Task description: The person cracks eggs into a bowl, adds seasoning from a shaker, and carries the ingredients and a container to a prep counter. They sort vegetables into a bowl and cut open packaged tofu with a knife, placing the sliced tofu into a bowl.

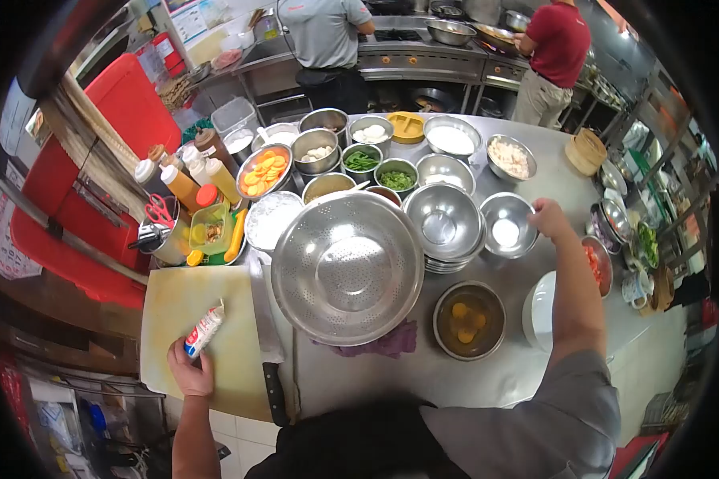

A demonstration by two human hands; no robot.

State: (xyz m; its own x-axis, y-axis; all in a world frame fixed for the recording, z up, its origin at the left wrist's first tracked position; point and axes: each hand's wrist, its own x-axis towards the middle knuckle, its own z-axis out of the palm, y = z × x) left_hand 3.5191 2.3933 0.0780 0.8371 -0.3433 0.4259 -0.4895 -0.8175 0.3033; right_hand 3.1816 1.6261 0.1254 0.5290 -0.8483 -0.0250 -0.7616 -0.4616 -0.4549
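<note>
At the lower left of the frame the left hand (190, 372) has its grip closed around a small sealed packet (204, 329), held upright over the pale cutting board (176, 307). A long knife (268, 339) lies just beside the board's right edge, handle toward the person. At the right of centre the right hand (547, 217) reaches out to the rim of a small steel bowl (508, 226) holding something white; its fingers are curled at the rim, but I cannot tell whether they actually clasp it. The steel surface (487, 375) is crowded: a big colander (347, 267) sits in the middle and a bowl of cracked eggs (469, 320) sits just under the outstretched forearm. To my eye, a careless pull back could catch the eggs or tip the small bowl.
</note>
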